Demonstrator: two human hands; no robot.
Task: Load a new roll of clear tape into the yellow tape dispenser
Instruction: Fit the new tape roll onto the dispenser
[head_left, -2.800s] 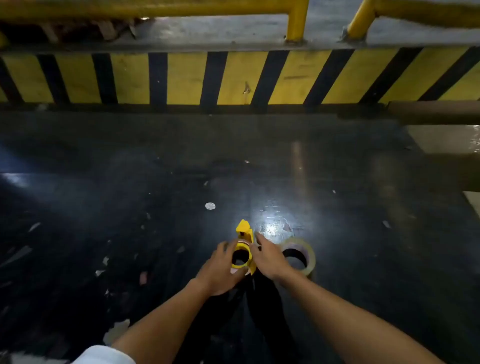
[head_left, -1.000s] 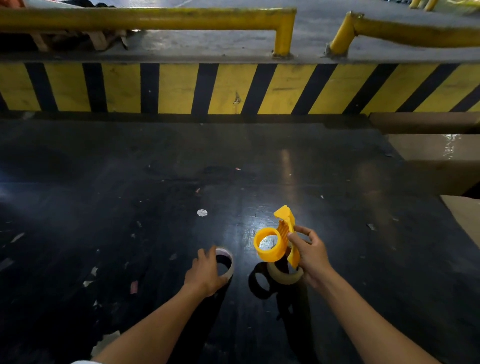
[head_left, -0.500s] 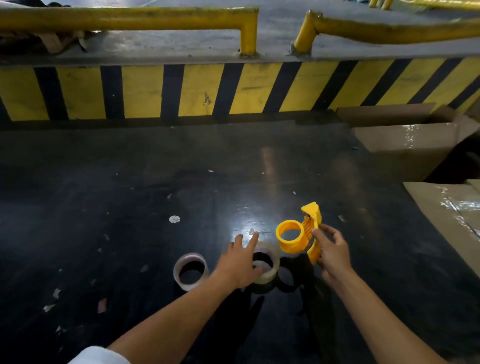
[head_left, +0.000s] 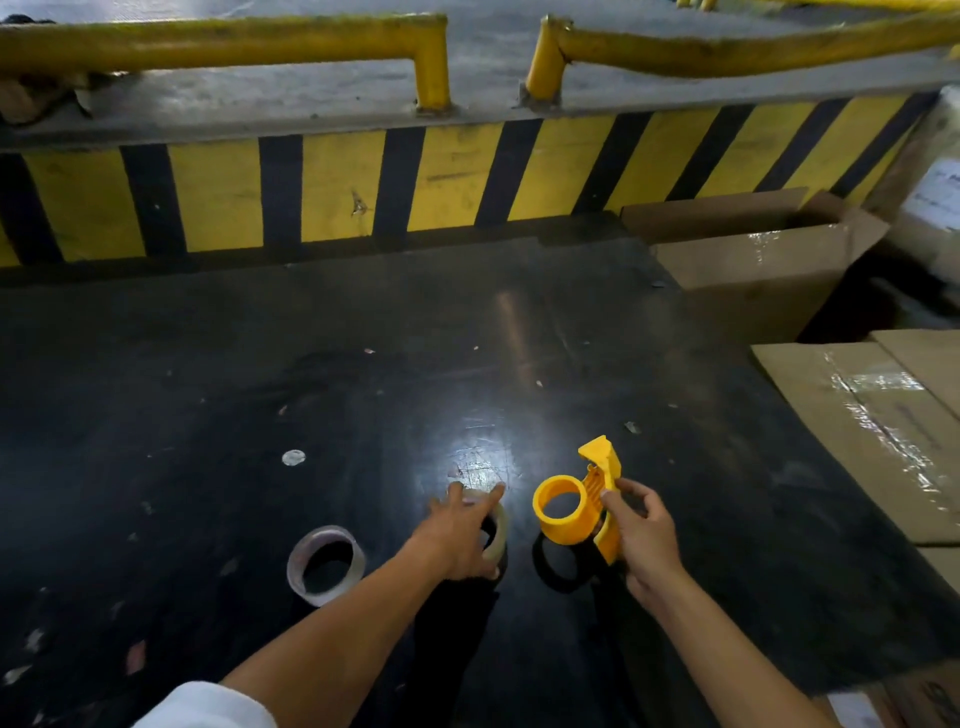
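The yellow tape dispenser (head_left: 576, 512) is held above the black surface in my right hand (head_left: 644, 540), its empty hub ring facing me and its cutter end pointing away. Just left of it a roll of clear tape (head_left: 500, 535) lies flat on the surface. My left hand (head_left: 457, 535) rests on top of that roll with fingers spread toward its far rim, hiding most of it. A second, thinner pale tape ring (head_left: 326, 564) lies flat further left, apart from both hands.
The black surface (head_left: 363, 389) carries scraps of paper and a small white disc (head_left: 293, 457). A yellow-and-black striped barrier (head_left: 332, 192) with yellow rails runs along the far side. Taped cardboard boxes (head_left: 878, 415) stand at the right edge.
My left hand has left the thin pale ring and moved right onto the clear tape roll. My right hand keeps the dispenser lifted. The view has swung to the right.
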